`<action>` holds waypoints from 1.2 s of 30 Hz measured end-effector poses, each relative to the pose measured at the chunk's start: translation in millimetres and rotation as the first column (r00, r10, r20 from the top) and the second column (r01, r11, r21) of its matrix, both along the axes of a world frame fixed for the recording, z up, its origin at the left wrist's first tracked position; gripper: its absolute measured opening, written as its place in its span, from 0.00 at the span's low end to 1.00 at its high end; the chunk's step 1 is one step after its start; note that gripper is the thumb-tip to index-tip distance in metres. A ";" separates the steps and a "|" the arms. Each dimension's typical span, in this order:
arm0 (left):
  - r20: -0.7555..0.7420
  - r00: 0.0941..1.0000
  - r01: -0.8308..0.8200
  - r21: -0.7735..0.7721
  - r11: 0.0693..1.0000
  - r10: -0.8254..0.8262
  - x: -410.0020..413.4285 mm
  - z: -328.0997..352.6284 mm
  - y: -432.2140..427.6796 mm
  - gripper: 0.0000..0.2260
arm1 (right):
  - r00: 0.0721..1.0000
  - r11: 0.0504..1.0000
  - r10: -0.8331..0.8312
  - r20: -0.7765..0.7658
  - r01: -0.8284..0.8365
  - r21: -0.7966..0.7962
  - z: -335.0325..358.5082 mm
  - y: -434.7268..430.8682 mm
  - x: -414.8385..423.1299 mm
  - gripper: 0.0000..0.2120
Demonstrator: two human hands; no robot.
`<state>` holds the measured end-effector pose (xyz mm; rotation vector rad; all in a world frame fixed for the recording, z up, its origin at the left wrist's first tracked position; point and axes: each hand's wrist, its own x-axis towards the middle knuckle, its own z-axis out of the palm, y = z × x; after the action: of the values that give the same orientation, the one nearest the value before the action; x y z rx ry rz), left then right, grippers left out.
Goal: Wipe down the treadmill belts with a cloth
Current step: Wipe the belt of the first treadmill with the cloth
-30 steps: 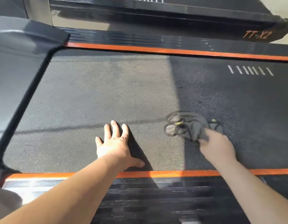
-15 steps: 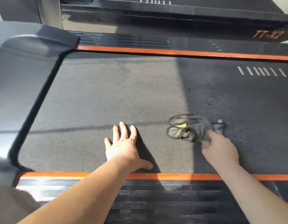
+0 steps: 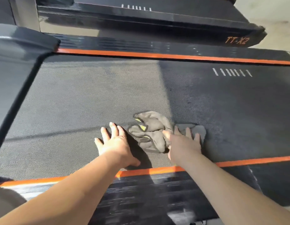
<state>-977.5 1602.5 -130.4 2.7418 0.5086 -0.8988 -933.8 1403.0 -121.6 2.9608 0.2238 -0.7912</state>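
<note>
Filling the middle of the view: treadmill belt (image 3: 92,95), grey and woven, sunlit toward 9 o'clock, shaded toward 3 o'clock. Beyond it at 12 o'clock, second treadmill (image 3: 157,21), marked TT-X2, touched by neither hand. At 6 o'clock, black ribbed side rail (image 3: 157,192), edged along the belt with an orange stripe (image 3: 254,161).

Just below centre, grey cloth (image 3: 150,135), crumpled in a loose heap with yellow-green flecks, lying on the belt near the orange stripe. Over its 3 o'clock part, right hand (image 3: 183,143), fingers straight and spread, pressing flat on the fabric rather than gripping it. Just beside the cloth at 9 o'clock, left hand (image 3: 115,143), wide and flat on bare belt, holding nothing, apparently bracing. Far off toward 2 o'clock, small white tick marks (image 3: 232,72) printed on the belt.

Judged as mid-wipe on the first belt, working the near strip. Probably much left to do: the far half of this belt, then the second one. Next move likely calling for steady downward pressure and a sweep toward 12 or 9 o'clock, with the left hand lifted out of the path, and perhaps a flatter cloth for wider contact.
</note>
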 end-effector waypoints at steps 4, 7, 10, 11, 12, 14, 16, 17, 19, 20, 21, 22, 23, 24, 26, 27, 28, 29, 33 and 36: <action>0.245 0.960 0.148 -0.020 0.989 -0.139 -3.3 17.0 -43.4 0.51 | 0.977 0.850 0.010 -0.215 0.105 0.516 21.8 -25.6 7.3 0.35; 0.415 0.828 0.433 -0.047 0.900 -0.377 -10.0 22.8 -71.8 0.45 | 0.958 0.600 -0.257 -0.125 0.259 0.757 39.6 -51.8 29.4 0.25; 0.363 0.792 0.535 -0.029 0.844 -0.490 -5.2 8.7 -94.2 0.38 | 0.874 0.766 -0.445 0.195 0.259 0.588 34.5 -109.1 63.1 0.21; 0.323 0.832 0.485 -0.029 0.874 -0.451 0.9 3.0 -100.6 0.38 | 0.893 0.839 -0.410 0.186 0.290 0.460 30.4 -131.0 71.7 0.24; 0.276 0.876 0.418 -0.029 0.908 -0.395 8.6 -2.0 -105.6 0.39 | 0.914 0.876 -0.387 0.117 0.325 0.358 23.1 -150.5 78.6 0.28; 0.183 0.929 0.329 -0.018 0.944 -0.320 27.1 -11.7 -115.7 0.43 | 0.942 0.910 -0.335 -0.023 0.330 0.253 13.5 -182.5 90.2 0.39; 0.142 0.945 0.297 0.005 0.955 -0.295 39.9 -17.9 -126.8 0.47 | 0.966 0.938 -0.247 -0.079 0.259 0.232 9.1 -200.5 99.5 0.51; 0.135 0.946 0.294 0.025 0.955 -0.295 43.4 -19.0 -130.6 0.49 | 0.970 0.942 -0.217 -0.108 0.238 0.239 7.2 -204.1 103.6 0.56; 0.129 0.942 0.302 0.069 0.951 -0.308 47.2 -19.6 -137.1 0.53 | 0.964 0.944 -0.192 -0.185 0.233 0.233 3.3 -205.6 112.5 0.63; 0.131 0.938 0.312 0.096 0.945 -0.322 49.0 -20.3 -139.2 0.52 | 0.961 0.953 -0.170 -0.218 0.216 0.211 0.8 -204.1 115.4 0.65; 0.134 0.933 0.321 0.117 0.940 -0.335 50.3 -21.2 -139.7 0.50 | 0.961 0.967 -0.137 -0.242 0.182 0.177 -2.5 -202.2 117.0 0.67; 0.134 0.932 0.321 0.126 0.939 -0.336 53.2 -21.3 -140.4 0.48 | 0.961 0.979 -0.103 -0.257 0.144 0.147 -5.2 -201.3 117.9 0.68; 0.131 0.935 0.315 0.117 0.942 -0.329 55.1 -21.2 -138.0 0.46 | 0.962 0.985 -0.084 -0.261 0.119 0.124 -8.3 -199.1 116.8 0.68; 0.141 0.941 0.297 0.096 0.950 -0.309 57.2 -20.4 -135.6 0.45 | 0.963 0.988 -0.075 -0.258 0.108 0.114 -10.4 -197.9 115.7 0.68; 0.185 0.960 0.204 0.042 0.978 -0.208 60.7 -18.1 -138.7 0.44 | 0.966 0.989 -0.052 -0.253 0.085 0.122 -11.5 -203.9 116.5 0.69; 0.207 0.968 0.138 0.022 0.990 -0.139 60.2 -17.1 -143.9 0.44 | 0.968 0.989 -0.035 -0.249 0.069 0.130 -11.3 -207.7 117.5 0.69; 0.219 0.974 0.062 0.016 0.998 -0.064 59.7 -16.9 -151.2 0.45 | 0.970 0.989 -0.018 -0.242 0.053 0.138 -10.9 -211.9 118.8 0.69; 0.224 0.974 -0.025 0.018 1.000 0.020 59.9 -16.9 -160.3 0.46 | 0.972 0.989 -0.001 -0.236 0.036 0.145 -10.9 -215.5 120.4 0.69; 0.222 0.935 -0.296 0.054 0.954 0.278 62.6 -14.7 -196.5 0.48 | 0.983 0.983 0.017 -0.182 0.017 0.184 -8.4 -224.1 117.6 0.68; 0.258 0.916 -0.335 0.065 0.940 0.309 61.8 -15.4 -214.4 0.41 | 0.989 0.991 0.003 -0.150 0.016 0.131 -6.3 -231.7 111.4 0.69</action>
<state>-915.7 1388.1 -145.8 2.6932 0.9485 -0.4580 -822.4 1171.2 -127.8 3.0259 0.2855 -1.0412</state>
